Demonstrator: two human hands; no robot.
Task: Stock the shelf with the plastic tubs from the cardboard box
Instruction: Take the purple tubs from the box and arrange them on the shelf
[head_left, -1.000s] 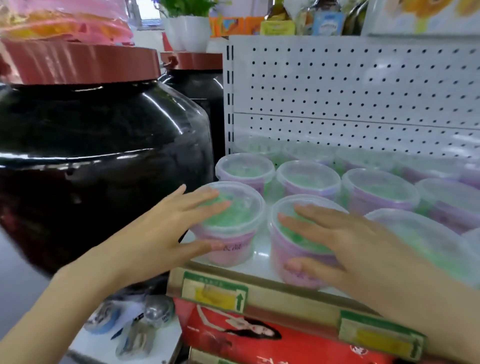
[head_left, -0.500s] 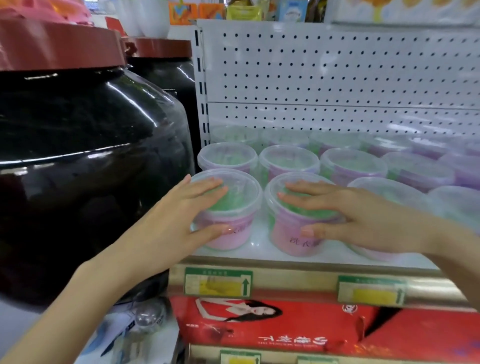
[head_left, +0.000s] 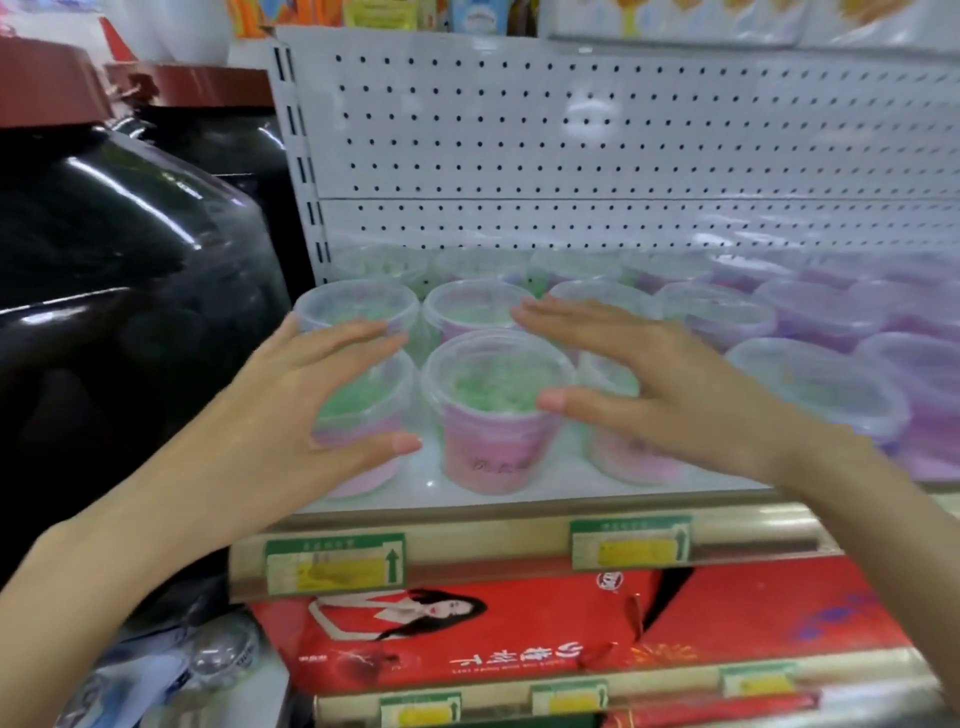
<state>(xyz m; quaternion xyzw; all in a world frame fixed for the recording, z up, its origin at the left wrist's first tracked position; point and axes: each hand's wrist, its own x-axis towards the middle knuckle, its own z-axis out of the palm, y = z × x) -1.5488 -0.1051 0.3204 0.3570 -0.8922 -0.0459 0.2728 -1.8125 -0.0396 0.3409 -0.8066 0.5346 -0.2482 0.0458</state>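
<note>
Standing in close rows on the white metal shelf (head_left: 561, 480), the round clear plastic tubs (head_left: 493, 415) with pink labels, green contents and clear snap lids fill it from the front edge to the back panel. The cardboard box is not in view.

The left hand (head_left: 280, 426) is spread in front of the tub at the front left corner. The right hand (head_left: 670, 400) is spread over the tub to the right of the middle front one. Both have straight, released fingers and grasp nothing. Whether either touches a tub cannot be told.

Handling judgement: the tubs look light and thin-walled with smooth sides, so they are likely to flex and slip. Take hold round the wall just under the lid rim, not by the lid.

The tall dark glass jar (head_left: 130, 312) with a red-brown lid stands just beside the shelf's left edge and limits reach there. Neighbouring tubs nearly touch, leaving little room for fingers. Green and yellow price tags (head_left: 335, 564) sit on the front rail, above a red printed carton (head_left: 519, 623).
</note>
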